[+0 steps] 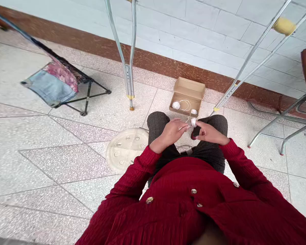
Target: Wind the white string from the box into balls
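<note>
My left hand (173, 132) is above my left knee, thumb and fingers pinched together at a thin white strand. Facing it, my right hand (211, 133) points inward with a small white bundle of yarn (193, 122) at its fingertips. Whether the bundle is wound round a finger or only gripped is too small to tell. A loose strand trails from near the hands toward an open cardboard box (189, 87) on the floor. Inside the box lie a larger white yarn ball (175, 105) and a smaller yarn ball (194, 111), with loops of strand between them.
One metal crutch (129, 78) leans on the wall beyond my left knee, another crutch (231, 90) to the right. A folding stool (52, 85) stands at left, a metal-legged chair (283, 117) at right. Beside my left leg is a round pale lid-like disc (117, 149).
</note>
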A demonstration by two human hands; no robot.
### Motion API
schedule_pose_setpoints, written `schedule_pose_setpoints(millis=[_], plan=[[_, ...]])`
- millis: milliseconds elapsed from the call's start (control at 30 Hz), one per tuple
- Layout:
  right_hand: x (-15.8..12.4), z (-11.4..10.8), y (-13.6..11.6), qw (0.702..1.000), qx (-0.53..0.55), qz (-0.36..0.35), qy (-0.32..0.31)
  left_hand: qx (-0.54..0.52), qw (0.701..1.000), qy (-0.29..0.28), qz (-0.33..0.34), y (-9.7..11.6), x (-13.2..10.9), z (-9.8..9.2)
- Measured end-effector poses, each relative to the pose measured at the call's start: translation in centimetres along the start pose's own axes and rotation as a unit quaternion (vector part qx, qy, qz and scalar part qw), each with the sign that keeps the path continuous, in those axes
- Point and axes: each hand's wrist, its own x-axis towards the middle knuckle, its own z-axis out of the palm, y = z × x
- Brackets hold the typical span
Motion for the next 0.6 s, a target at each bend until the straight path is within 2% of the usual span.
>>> schedule_pose_setpoints(millis=[100, 200, 300, 367, 467, 533, 600], plan=[[-0.3, 0.9, -0.5, 0.996, 0.054, 0.001, -0.065, 0.016, 0.999, -0.025, 0.012, -0.2, 0.4, -0.4], [-0.8, 0.8, -1.4, 0.975, 0.196, -0.012, -0.104, -0.007, 1.0, -0.005, 0.002, -0.3, 1.0, -0.9], [-1.3, 0.0, -2.7, 0.929, 0.351, -0.063, -0.098, -0.075, 0.996, 0.033, -0.031, -0.3, 1.4, -0.8], [-1.1, -0.6, -3.2, 0.913, 0.394, -0.088, -0.06, -0.12, 0.991, 0.029, -0.054, -0.2, 1.4, -0.1], [-0.1, -1.2, -2.6, 0.927, 0.364, -0.086, 0.021, -0.139, 0.987, -0.024, -0.075, 0.1, 0.9, 1.2], [0.7, -1.2, -1.4, 0.952, 0.293, -0.057, 0.062, -0.122, 0.988, -0.059, -0.075, 0.3, 0.6, 1.7], [1.2, -0.7, -0.1, 0.976, 0.203, -0.01, 0.074, -0.092, 0.992, -0.063, -0.062, 0.3, 0.5, 1.3]])
